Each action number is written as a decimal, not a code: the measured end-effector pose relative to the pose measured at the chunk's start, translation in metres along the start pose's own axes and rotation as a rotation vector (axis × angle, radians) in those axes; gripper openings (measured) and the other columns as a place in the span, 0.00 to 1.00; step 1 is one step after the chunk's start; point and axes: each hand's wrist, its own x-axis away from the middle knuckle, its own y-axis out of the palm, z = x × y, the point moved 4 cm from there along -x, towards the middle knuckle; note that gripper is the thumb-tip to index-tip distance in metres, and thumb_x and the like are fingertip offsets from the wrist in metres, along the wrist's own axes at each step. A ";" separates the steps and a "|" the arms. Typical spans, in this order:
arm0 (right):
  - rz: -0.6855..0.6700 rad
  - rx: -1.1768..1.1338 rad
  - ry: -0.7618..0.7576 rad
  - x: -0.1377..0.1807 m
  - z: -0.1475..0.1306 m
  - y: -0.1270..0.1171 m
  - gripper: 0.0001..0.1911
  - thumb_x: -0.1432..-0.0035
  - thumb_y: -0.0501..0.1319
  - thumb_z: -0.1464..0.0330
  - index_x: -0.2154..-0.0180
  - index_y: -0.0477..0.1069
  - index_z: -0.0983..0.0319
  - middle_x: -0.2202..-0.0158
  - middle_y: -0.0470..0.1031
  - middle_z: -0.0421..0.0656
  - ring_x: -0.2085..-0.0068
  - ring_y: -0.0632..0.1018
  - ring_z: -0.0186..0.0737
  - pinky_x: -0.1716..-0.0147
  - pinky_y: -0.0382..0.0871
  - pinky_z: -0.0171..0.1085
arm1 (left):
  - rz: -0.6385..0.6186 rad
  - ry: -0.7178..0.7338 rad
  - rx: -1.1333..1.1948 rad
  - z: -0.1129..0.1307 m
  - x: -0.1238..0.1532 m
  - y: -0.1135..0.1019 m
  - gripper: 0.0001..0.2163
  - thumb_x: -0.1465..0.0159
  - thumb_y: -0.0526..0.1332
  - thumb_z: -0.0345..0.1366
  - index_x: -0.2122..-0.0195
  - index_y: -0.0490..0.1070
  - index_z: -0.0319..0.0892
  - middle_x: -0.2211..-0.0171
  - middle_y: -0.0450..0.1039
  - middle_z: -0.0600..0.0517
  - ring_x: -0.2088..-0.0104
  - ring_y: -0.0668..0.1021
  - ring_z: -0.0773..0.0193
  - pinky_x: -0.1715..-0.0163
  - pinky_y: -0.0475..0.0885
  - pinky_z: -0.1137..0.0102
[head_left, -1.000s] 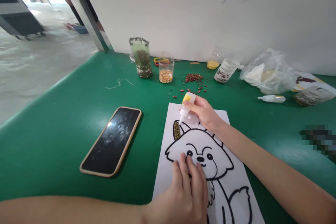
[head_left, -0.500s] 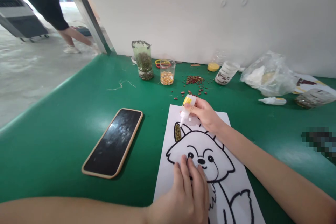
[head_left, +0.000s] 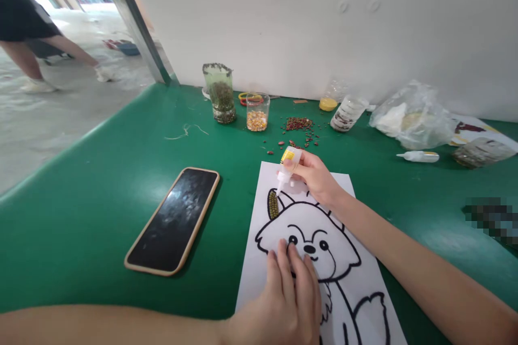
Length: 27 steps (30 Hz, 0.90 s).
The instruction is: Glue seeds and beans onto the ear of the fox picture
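Observation:
A sheet of white paper (head_left: 253, 275) with a black outline drawing of a fox-like animal lies on the green table. My left hand (head_left: 285, 296) rests flat on it, fingers stretched over the animal's cheek. My right hand (head_left: 318, 175) grips a small glue bottle (head_left: 290, 157) with a yellow label, tipped nozzle down. Its tip is at the drawing's left ear, beside a patch of small greenish-brown seeds (head_left: 273, 205) that fills part of that ear. Whether the tip touches the paper I cannot tell.
A phone (head_left: 174, 221) lies left of the paper. Behind stand a green cup (head_left: 220, 94) of seeds and a clear cup of corn kernels (head_left: 257, 118), near loose red beans (head_left: 298, 123). Rightward are a tilted jar (head_left: 348, 113), plastic bag (head_left: 416, 118) and second bottle (head_left: 421, 157). A person (head_left: 28, 16) walks at far left.
The person in the background has moved to the left. Both my hands and the glue bottle look unchanged on the paper; the view has shifted very slightly.

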 end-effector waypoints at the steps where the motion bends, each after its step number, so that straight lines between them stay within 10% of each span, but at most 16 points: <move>1: 0.001 -0.004 0.000 0.000 0.000 0.000 0.18 0.59 0.69 0.58 0.70 0.67 0.60 0.74 0.68 0.36 0.75 0.69 0.31 0.72 0.63 0.35 | 0.000 -0.003 -0.002 0.000 0.000 0.000 0.18 0.39 0.49 0.32 0.53 0.70 0.27 0.62 0.76 0.37 0.63 0.80 0.47 0.70 0.76 0.61; 27: -0.021 0.248 -0.253 0.020 -0.021 0.008 0.14 0.53 0.66 0.60 0.70 0.65 0.60 0.73 0.66 0.37 0.71 0.67 0.31 0.73 0.64 0.32 | -0.007 -0.021 0.005 0.001 0.000 -0.001 0.19 0.39 0.49 0.33 0.52 0.69 0.27 0.61 0.75 0.37 0.63 0.79 0.47 0.69 0.75 0.59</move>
